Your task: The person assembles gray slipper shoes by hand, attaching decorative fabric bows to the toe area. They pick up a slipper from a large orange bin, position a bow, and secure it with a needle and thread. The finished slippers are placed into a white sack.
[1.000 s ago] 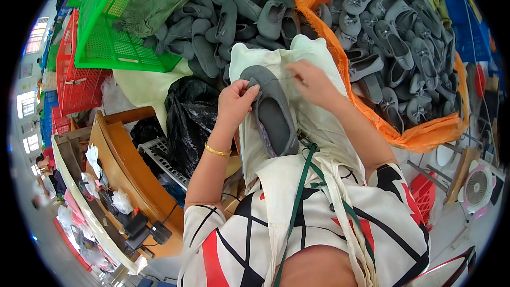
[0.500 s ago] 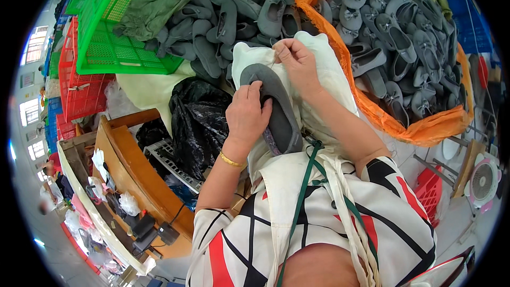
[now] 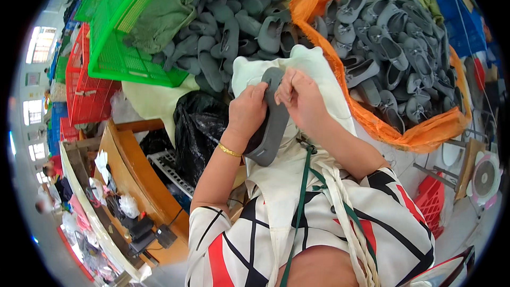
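A grey slip-on shoe (image 3: 275,127) is held over my lap, tilted onto its side with the toe pointing away from me and the sole edge turned to the right. My left hand (image 3: 247,110) grips it from the left near the toe, thumb and fingers closed round the upper. At the toe's right side, my right hand (image 3: 304,98) has its fingers curled and pinched together. Whatever those fingertips hold, if anything, is too small to make out. Under the shoe, a white cloth (image 3: 325,72) covers my knees, and a cream apron (image 3: 281,191) lies over my front.
Grey shoes (image 3: 228,37) heap up beyond my knees beside a green crate (image 3: 138,69). An orange sack (image 3: 382,138) full of grey bow shoes stands at the right. Left are a black plastic bag (image 3: 199,127) and a wooden desk (image 3: 138,180); a fan (image 3: 484,178) is far right.
The shoe has turned from showing its opening to showing its side and sole edge. My right hand has come down and closer to the toe; the left still grips the shoe.
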The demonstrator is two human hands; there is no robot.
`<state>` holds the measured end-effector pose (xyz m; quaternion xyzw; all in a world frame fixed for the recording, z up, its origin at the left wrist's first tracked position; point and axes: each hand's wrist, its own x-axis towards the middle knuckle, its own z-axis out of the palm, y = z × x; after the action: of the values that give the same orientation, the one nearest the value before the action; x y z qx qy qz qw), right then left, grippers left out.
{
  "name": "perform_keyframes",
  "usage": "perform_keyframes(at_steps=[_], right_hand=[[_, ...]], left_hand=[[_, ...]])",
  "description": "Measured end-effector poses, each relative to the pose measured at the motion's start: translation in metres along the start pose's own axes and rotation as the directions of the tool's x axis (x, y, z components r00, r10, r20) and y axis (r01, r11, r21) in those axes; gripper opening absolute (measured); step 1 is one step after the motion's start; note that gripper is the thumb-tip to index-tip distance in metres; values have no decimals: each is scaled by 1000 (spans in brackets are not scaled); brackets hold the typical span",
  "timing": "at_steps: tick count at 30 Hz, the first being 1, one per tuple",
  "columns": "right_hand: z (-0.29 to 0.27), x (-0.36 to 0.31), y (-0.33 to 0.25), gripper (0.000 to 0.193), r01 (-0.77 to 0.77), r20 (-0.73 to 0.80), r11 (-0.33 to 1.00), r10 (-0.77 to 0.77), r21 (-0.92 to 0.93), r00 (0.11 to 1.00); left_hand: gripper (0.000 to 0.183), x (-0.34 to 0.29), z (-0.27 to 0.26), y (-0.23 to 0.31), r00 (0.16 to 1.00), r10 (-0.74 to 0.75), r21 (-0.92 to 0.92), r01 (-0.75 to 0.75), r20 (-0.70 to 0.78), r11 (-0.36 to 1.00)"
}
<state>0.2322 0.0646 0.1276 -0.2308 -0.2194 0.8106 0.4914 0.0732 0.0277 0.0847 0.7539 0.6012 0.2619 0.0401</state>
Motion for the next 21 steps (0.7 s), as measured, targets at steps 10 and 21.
perform_keyframes(at_steps=[10, 21], right_hand=[[-41, -73, -3, 27, 175, 71, 932, -161, -316, 984], [-32, -104, -20, 24, 215, 72, 911, -203, -351, 977]], left_hand=[[18, -5, 26, 26, 893, 354, 7, -370, 277, 929], [8, 5, 29, 31, 850, 476, -41, -480, 224, 876]])
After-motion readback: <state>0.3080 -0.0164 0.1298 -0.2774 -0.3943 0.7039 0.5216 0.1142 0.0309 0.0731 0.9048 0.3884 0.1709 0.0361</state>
